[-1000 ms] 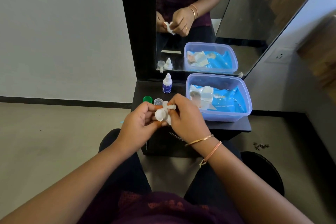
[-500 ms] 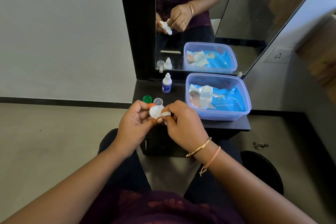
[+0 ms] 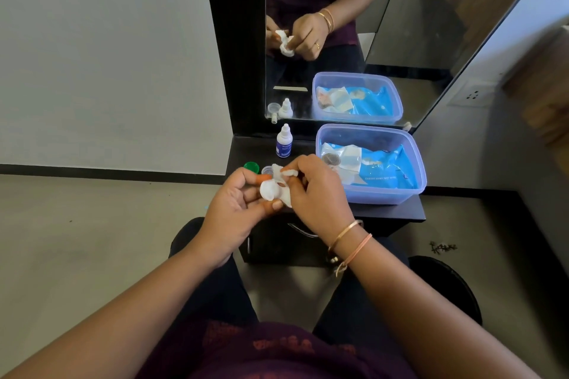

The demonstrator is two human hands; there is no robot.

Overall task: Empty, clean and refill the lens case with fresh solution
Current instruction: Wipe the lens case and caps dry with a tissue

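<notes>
A person seated at a dark vanity shelf (image 3: 397,213) is holding a white lens case (image 3: 268,189) above its front edge, the left hand (image 3: 235,208) pinching one round well between thumb and fingers. The right hand (image 3: 317,191) is gripping a white tissue (image 3: 284,174), pressing it against the case's other end. The light, rigid, likely slick plastic case is probably best held by its rim. A solution bottle (image 3: 283,141) and green cap (image 3: 252,167) are standing behind.
</notes>
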